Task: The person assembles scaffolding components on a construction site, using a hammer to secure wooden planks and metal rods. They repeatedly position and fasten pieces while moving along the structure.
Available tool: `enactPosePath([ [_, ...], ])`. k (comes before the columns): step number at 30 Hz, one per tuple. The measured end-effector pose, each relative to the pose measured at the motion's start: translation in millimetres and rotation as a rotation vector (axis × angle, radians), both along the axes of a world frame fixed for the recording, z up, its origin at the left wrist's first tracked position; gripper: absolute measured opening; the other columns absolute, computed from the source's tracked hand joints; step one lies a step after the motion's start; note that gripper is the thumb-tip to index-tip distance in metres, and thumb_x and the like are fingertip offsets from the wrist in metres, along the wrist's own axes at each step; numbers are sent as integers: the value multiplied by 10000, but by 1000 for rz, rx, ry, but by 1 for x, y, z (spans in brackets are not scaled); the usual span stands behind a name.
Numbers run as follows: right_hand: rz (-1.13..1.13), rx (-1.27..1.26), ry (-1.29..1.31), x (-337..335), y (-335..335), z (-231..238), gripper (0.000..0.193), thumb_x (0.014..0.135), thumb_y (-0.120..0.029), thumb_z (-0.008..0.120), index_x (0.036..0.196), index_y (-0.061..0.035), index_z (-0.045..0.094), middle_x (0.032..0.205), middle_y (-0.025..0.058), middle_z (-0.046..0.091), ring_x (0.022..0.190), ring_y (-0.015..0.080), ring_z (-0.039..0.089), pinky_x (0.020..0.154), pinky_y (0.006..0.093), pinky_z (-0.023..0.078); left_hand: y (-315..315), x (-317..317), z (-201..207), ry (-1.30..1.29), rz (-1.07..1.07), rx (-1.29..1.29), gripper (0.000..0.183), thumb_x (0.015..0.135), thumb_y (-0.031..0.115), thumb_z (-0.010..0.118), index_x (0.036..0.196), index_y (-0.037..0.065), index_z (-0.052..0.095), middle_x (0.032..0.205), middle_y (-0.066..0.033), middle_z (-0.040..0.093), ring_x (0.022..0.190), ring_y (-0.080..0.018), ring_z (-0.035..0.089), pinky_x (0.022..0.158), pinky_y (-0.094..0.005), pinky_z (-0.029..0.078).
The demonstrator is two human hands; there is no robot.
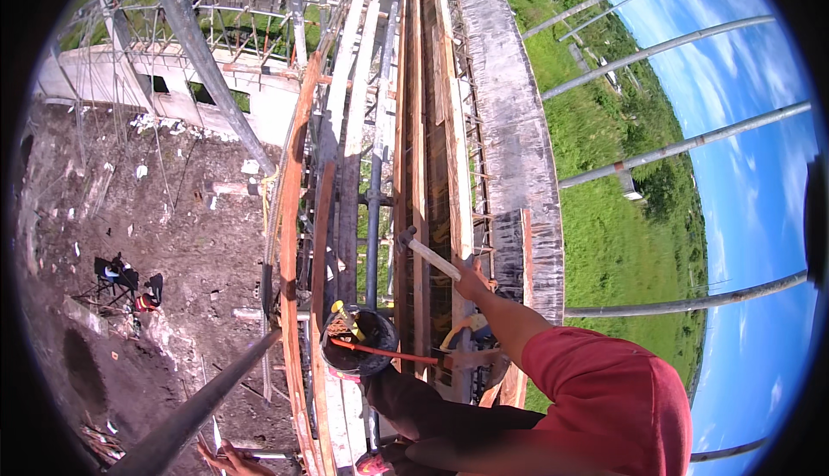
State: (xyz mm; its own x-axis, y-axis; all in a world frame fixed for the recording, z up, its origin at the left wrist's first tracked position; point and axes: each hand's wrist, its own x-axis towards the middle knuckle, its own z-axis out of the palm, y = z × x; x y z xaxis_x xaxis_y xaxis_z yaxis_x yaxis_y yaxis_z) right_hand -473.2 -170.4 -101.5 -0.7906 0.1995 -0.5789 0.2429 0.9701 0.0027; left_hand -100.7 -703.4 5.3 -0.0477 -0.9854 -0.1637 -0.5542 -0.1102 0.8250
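Blue sky [751, 191] streaked with white lies toward three o'clock, beyond green grass [604, 239]. A pale wall [180, 88] with dark openings stands at ten o'clock; debris-strewn brown ground [203, 247] spreads at nine.

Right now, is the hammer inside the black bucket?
No, the right hand grips the hammer, outside the black bucket.

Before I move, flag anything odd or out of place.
Pale debris lies scattered over the ground on the left, which looks untidy. An orange bar crosses the mouth of the black bucket and juts past its rim, seeming awkwardly stowed. The hammer in the right hand shows nothing odd.
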Motion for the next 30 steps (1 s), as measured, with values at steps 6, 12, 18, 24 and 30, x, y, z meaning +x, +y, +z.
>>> enactPosePath([
  [6, 26, 34, 36, 3, -2, 0, 716, 849, -220, 666, 1493, -366, 391, 1518, 302, 232, 1234, 484, 516, 1008, 513, 475, -21, -4, -18, 89, -118, 94, 699, 941, 399, 656, 1510, 116, 366, 1446, -110, 471, 848, -106, 503, 582, -252, 345],
  [12, 22, 76, -11, 0, -9, 5, 738, 856, -218, 663, 1506, -388, 357, 1546, 283, 224, 1252, 466, 523, 1002, 496, 480, -29, -38, -12, 288, -276, 101, 693, 955, 268, 678, 1498, 5, 338, 1425, -160, 453, 1221, -222, 478, 1003, -360, 410],
  [18, 42, 63, -11, -1, 9, -15, 720, 856, -233, 669, 1497, -381, 378, 1537, 318, 220, 1199, 485, 555, 996, 529, 477, -46, -69, 5, 274, -369, 28, 729, 887, 326, 752, 1421, -57, 435, 1429, -178, 456, 1255, -263, 466, 1118, -402, 323],
  [24, 189, 59, -113, -13, 15, -26, 702, 815, -288, 727, 1458, -333, 450, 1546, 358, 179, 1348, 519, 385, 1066, 620, 378, -52, -72, 18, 260, -307, -95, 665, 864, 331, 776, 1330, -59, 507, 1318, -166, 538, 1208, -276, 510, 1085, -421, 365],
  [30, 203, 41, -181, 4, -25, 37, 639, 793, -297, 747, 1392, -300, 525, 1596, 212, 221, 1410, 481, 309, 1064, 620, 380, -61, -71, 52, 331, -255, -130, 557, 850, 245, 787, 1243, -60, 538, 1203, -167, 564, 1108, -272, 550, 1032, -418, 414],
])
